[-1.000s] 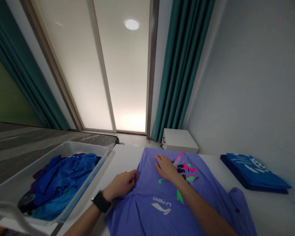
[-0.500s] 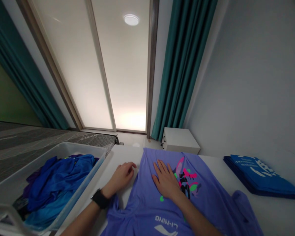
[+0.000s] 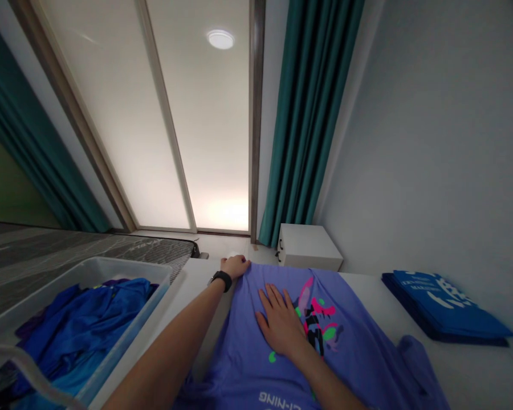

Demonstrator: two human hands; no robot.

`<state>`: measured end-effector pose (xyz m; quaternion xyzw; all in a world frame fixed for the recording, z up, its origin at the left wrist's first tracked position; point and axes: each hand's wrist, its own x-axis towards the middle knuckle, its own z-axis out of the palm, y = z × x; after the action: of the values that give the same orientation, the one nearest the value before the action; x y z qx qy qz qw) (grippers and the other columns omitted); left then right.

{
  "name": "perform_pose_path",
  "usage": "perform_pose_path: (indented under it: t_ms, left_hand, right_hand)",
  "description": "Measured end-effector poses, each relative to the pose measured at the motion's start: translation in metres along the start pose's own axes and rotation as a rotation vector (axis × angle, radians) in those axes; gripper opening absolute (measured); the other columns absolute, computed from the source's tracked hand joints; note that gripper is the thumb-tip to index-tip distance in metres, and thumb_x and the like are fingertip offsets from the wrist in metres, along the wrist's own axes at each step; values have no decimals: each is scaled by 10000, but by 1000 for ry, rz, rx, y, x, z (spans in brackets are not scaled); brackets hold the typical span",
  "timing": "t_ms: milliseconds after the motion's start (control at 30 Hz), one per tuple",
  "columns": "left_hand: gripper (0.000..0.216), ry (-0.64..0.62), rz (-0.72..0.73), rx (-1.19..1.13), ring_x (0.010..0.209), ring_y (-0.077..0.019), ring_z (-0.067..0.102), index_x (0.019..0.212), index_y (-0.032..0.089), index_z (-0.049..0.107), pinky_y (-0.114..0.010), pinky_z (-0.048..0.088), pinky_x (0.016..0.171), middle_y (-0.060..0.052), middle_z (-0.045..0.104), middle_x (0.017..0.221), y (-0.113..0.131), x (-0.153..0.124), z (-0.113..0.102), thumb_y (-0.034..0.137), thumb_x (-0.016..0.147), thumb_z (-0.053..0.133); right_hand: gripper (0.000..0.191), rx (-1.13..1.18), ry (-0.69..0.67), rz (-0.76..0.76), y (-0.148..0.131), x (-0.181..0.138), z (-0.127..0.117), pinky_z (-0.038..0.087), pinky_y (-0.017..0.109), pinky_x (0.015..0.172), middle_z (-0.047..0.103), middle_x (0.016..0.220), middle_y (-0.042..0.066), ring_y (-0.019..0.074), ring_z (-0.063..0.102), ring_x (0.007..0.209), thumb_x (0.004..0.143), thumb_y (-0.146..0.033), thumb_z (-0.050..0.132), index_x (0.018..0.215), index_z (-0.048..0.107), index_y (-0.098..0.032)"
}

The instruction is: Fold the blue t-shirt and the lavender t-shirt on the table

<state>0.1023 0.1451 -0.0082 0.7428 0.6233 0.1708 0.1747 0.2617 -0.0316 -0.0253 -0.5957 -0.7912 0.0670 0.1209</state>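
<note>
1. Shirt (image 3: 359, 327) lies beneath our right hand (image 3: 280, 323), flat and splayed, gripping nothing.
2. Ahead and leftward, our left hand (image 3: 236, 266) curls at the shirt's corner, arm outstretched; we cannot tell if it pinches.

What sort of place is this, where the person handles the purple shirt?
Probably a room in a home, perhaps a bedroom. Teal curtains hang on either side of what look like frosted sliding doors, and a low white cabinet with dark handles stands nearby.
</note>
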Motion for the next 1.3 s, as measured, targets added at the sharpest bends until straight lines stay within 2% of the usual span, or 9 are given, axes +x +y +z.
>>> perform_pose_path:
  t_ms: [133,233,400,500,667,900,1067,1200,1300]
  left_hand:
    - [216,46,28,-234,809,-210,637,871,204,606,-337,445,771,-35,674,807,11,17,7,342,899,442]
    - [267,86,70,-411,666,-154,586,996,197,549,-249,436,616,2,614,722,16,17,10,358,947,343]
    - [235,57,141,-566,568,-116,531,1065,179,553,-210,410,540,53,544,632,14,6,13,255,847,510]
    - [230,89,172,-570,612,-119,544,1023,170,591,-224,436,590,48,522,649,10,4,9,183,801,534]
    - [263,244,142,-464,771,-162,590,1037,161,589,-297,472,741,1,523,734,0,-1,-3,142,868,387]
    - [115,140,263,-203,979,-237,548,791,198,631,-400,403,929,-55,621,906,-8,-80,-4,252,845,545]
    - [214,124,359,126,1101,-252,502,1029,200,611,-418,376,992,-89,580,1140,-5,-133,-2,334,924,483]
    - [402,101,410,238,1283,-244,431,1377,232,448,-441,291,1105,-107,501,1379,-9,-151,3,267,988,355]
    - [487,99,331,317,1358,-260,380,1462,256,367,-492,238,1138,-108,445,1467,-22,-158,1,201,980,327]
  right_hand:
    - [595,6,7,9,0,0,-1,38,470,1190,274,1580,80,230,167,1465,991,-480,249,1498,341,-183]
    - [584,18,5,1,0,0,-3,37,474,1190,284,1576,78,229,171,1464,992,-473,253,1492,352,-189]
    - [573,29,0,4,-1,-1,-5,38,462,1193,287,1576,69,220,172,1464,989,-465,263,1488,363,-201]
    - [567,15,-7,2,-2,-1,-4,32,455,1194,279,1578,59,212,167,1466,988,-457,268,1491,359,-213]
    - [571,-36,7,91,11,5,-2,20,464,1189,268,1580,58,222,167,1466,988,-437,254,1500,343,-200]
    - [600,-104,-7,198,35,19,-4,29,477,1178,248,1584,88,240,177,1462,981,-428,247,1509,315,-152]
    - [605,-120,-11,211,37,18,-3,35,483,1176,228,1591,84,239,161,1465,982,-426,243,1515,294,-142]
    - [616,-122,-55,216,38,17,-6,45,496,1172,215,1594,94,250,153,1468,982,-433,224,1517,285,-133]
    - [611,-117,-85,154,37,16,-11,41,489,1175,248,1584,100,242,168,1465,983,-426,219,1511,299,-129]
